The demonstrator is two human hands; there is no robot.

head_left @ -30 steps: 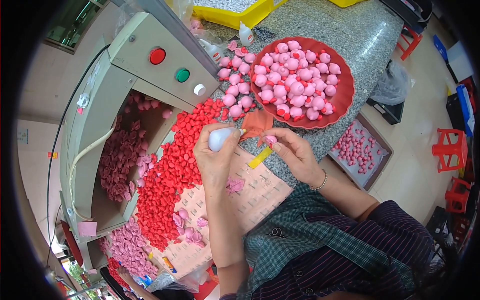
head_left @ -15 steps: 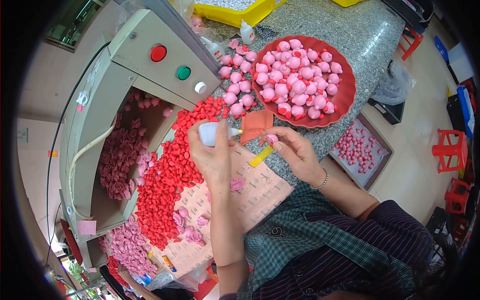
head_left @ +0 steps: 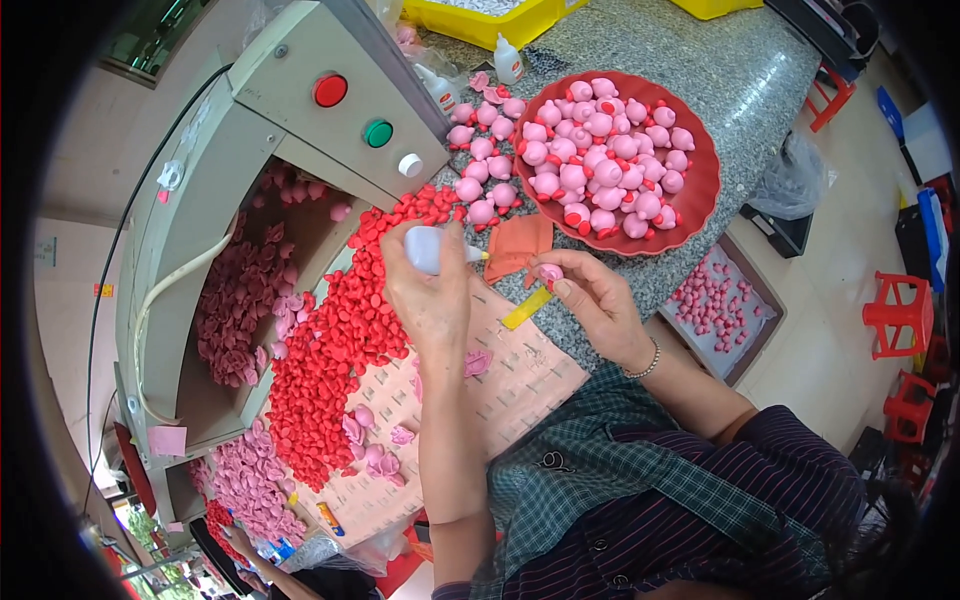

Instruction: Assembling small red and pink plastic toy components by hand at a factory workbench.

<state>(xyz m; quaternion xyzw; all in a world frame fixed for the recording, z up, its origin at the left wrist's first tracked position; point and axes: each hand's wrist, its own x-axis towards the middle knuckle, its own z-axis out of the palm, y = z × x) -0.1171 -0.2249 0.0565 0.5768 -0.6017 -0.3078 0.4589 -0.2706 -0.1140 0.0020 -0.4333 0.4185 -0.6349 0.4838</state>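
My left hand (head_left: pixel 428 298) grips a small white squeeze bottle (head_left: pixel 432 250), its nozzle pointing right. My right hand (head_left: pixel 590 300) pinches a small pink rubbery piece (head_left: pixel 549 272) just right of the nozzle tip. A yellow strip (head_left: pixel 526 308) lies below that hand, and an orange cloth (head_left: pixel 518 245) sits just behind both hands. A round red tray (head_left: pixel 700 200) heaped with pink figures stands on the speckled counter behind. A pile of small red pieces (head_left: pixel 335 350) spreads to the left of my left hand.
A grey machine with red, green and white buttons (head_left: pixel 330 90) stands at the left, its tray holding pink parts (head_left: pixel 235 310). Loose pink figures (head_left: pixel 480 165) lie beside the red tray. Two more white bottles (head_left: pixel 507 60), yellow bins, a floor tray of pink parts (head_left: pixel 705 300) and red stools (head_left: pixel 900 310) surround.
My left hand has tilted the bottle from upright to lying sideways, nozzle toward the pink piece. My right hand has stayed almost still.
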